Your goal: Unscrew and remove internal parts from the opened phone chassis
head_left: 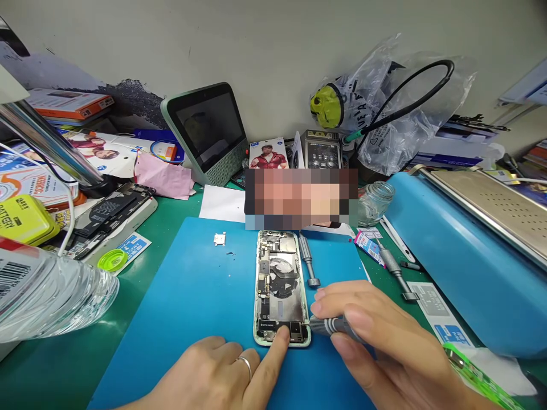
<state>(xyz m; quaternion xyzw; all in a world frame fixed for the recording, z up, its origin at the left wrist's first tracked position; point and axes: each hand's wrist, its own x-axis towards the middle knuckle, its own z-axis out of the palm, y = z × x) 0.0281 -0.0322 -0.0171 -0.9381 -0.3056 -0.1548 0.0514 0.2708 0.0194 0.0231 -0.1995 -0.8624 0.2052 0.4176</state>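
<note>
A blue mat (171, 319) lies on the green bench (166, 219). On it the opened phone (293, 306) points lengthwise away from the person, its near end between the hands. The left hand (217, 367), grasping nothing, touches that end with a fingertip; the right hand (384, 336) pinches a screwdriver (327, 326) sideways at the phone's right edge.

Around the phone (282, 290) on the mat (171, 296)

The left hand (222, 370) lies before the phone, its index finger on the phone's near end. Just right of that end, the right hand (384, 341) holds a screwdriver (335, 326); a second screwdriver (308, 262) lies behind it. Left of the phone's far end is a metal part (219, 238). Behind the mat stands a screen device (209, 125). A bottle (47, 290) is far left, a glass jar (376, 202) behind right.
</note>
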